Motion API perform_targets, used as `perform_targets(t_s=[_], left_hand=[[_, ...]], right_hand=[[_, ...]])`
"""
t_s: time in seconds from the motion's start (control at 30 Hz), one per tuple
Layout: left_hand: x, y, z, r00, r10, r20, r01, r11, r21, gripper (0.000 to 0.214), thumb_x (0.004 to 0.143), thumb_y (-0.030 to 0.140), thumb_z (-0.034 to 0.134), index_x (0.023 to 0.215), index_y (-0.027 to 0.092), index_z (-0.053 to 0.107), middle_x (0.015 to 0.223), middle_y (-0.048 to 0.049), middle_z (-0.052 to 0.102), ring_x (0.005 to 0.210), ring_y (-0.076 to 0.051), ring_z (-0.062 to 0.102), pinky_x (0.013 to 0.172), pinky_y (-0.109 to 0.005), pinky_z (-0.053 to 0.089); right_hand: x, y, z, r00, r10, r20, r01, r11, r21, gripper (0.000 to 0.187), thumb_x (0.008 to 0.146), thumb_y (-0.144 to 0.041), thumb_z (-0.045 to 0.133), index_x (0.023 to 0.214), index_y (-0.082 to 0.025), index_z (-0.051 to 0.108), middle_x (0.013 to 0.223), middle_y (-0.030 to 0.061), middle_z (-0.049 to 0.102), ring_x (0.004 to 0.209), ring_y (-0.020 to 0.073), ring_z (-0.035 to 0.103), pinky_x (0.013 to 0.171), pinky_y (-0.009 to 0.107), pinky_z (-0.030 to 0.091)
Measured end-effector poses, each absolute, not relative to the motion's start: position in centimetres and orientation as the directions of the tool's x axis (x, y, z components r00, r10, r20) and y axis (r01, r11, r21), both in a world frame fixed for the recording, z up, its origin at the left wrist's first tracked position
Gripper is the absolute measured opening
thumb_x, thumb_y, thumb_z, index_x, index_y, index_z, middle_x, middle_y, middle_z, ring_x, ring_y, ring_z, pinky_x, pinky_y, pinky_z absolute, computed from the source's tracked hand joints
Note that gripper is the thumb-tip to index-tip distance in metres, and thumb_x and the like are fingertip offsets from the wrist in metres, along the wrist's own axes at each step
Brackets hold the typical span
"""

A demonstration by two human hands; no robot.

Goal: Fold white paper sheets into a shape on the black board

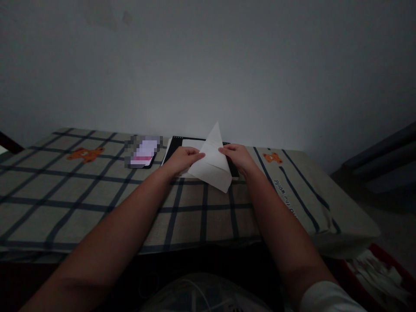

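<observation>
A folded white sheet of paper stands tilted, its point up, over a dark pad that has another white sheet on it. My left hand pinches the paper's left edge with closed fingers. My right hand grips its right edge, fingers also closed. Both forearms reach in from the bottom of the view across the cloth.
A checked cloth with orange bear prints covers the table against a plain wall. A phone lies left of the pad. A red basket with white things sits low at the right, past the table's edge.
</observation>
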State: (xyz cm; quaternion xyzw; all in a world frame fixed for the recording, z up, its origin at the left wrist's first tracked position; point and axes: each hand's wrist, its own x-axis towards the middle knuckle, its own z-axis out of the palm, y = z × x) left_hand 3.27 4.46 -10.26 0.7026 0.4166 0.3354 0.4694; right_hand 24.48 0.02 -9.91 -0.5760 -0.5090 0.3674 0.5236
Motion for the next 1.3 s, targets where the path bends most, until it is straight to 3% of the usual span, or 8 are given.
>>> perform_targets(t_s=[0.2, 0.4, 0.6, 0.8, 0.97, 1.17, 1.3], left_hand=[[3.47, 4.54, -10.76, 0.378, 0.914, 0.145, 0.274, -0.260, 0.926, 0.036, 0.073, 0.048, 0.069, 0.083, 0.014, 0.073, 0.077, -0.0060, 0.070, 0.063, -0.014, 0.056, 0.055, -0.024, 0.039], [3.33, 5.15, -11.26, 0.330, 0.915, 0.231, 0.315, -0.337, 0.887, 0.039, 0.074, 0.052, 0.066, 0.078, 0.013, 0.072, 0.071, -0.0045, 0.066, 0.062, -0.013, 0.053, 0.053, -0.024, 0.036], [3.20, 5.22, -11.11, 0.324, 0.911, 0.255, 0.311, -0.357, 0.881, 0.037, 0.074, 0.051, 0.066, 0.079, 0.015, 0.073, 0.073, -0.0041, 0.067, 0.063, -0.014, 0.052, 0.053, -0.024, 0.036], [3.12, 5.06, -10.78, 0.283, 0.925, 0.253, 0.337, -0.343, 0.877, 0.034, 0.075, 0.047, 0.066, 0.079, 0.015, 0.074, 0.072, -0.0039, 0.067, 0.060, -0.013, 0.051, 0.054, -0.025, 0.036], [3.16, 4.98, -10.53, 0.263, 0.928, 0.264, 0.342, -0.346, 0.873, 0.033, 0.074, 0.045, 0.067, 0.079, 0.014, 0.074, 0.073, -0.0046, 0.069, 0.061, -0.013, 0.052, 0.054, -0.024, 0.037], [3.07, 5.33, -10.70, 0.222, 0.939, 0.261, 0.341, -0.326, 0.882, 0.031, 0.076, 0.044, 0.066, 0.082, 0.014, 0.074, 0.076, -0.0050, 0.070, 0.063, -0.014, 0.053, 0.055, -0.024, 0.037], [3.06, 5.42, -10.64, 0.211, 0.938, 0.277, 0.351, -0.337, 0.874, 0.029, 0.075, 0.043, 0.067, 0.079, 0.015, 0.073, 0.073, -0.0034, 0.068, 0.064, -0.014, 0.053, 0.056, -0.025, 0.037]], right_hand=[[24.22, 0.25, -10.37, 0.173, 0.977, 0.122, 0.220, 0.083, -0.972, 0.022, 0.070, -0.034, 0.074, 0.082, -0.015, 0.074, 0.089, 0.0072, 0.072, 0.077, 0.0157, 0.060, 0.075, 0.031, 0.046], [24.38, 0.45, -10.62, 0.048, 0.999, 0.009, -0.007, 0.010, -1.000, 0.015, 0.072, -0.029, 0.074, 0.082, -0.017, 0.074, 0.088, 0.0068, 0.072, 0.077, 0.0138, 0.061, 0.078, 0.031, 0.049], [24.09, 0.19, -10.22, 0.128, 0.990, 0.059, 0.146, 0.040, -0.988, 0.014, 0.072, -0.030, 0.073, 0.074, -0.016, 0.072, 0.078, 0.0048, 0.070, 0.070, 0.0135, 0.058, 0.071, 0.031, 0.048], [24.18, 0.29, -10.46, 0.063, 0.998, -0.016, 0.045, -0.018, -0.999, 0.010, 0.072, -0.025, 0.072, 0.077, -0.017, 0.073, 0.082, 0.0054, 0.071, 0.073, 0.0133, 0.060, 0.074, 0.031, 0.049], [24.18, 0.38, -10.56, 0.131, 0.991, 0.036, 0.166, 0.014, -0.986, 0.010, 0.074, -0.026, 0.070, 0.077, -0.016, 0.073, 0.080, 0.0049, 0.071, 0.070, 0.0125, 0.059, 0.072, 0.031, 0.049], [24.03, 0.47, -10.80, 0.067, 0.998, 0.011, 0.091, 0.005, -0.996, 0.013, 0.071, -0.024, 0.072, 0.081, -0.015, 0.073, 0.084, 0.0049, 0.072, 0.074, 0.0126, 0.060, 0.075, 0.030, 0.050], [24.11, 0.45, -10.75, 0.117, 0.992, 0.044, 0.179, 0.022, -0.984, 0.010, 0.071, -0.024, 0.071, 0.075, -0.015, 0.072, 0.074, 0.0030, 0.070, 0.066, 0.0116, 0.056, 0.069, 0.029, 0.047]])
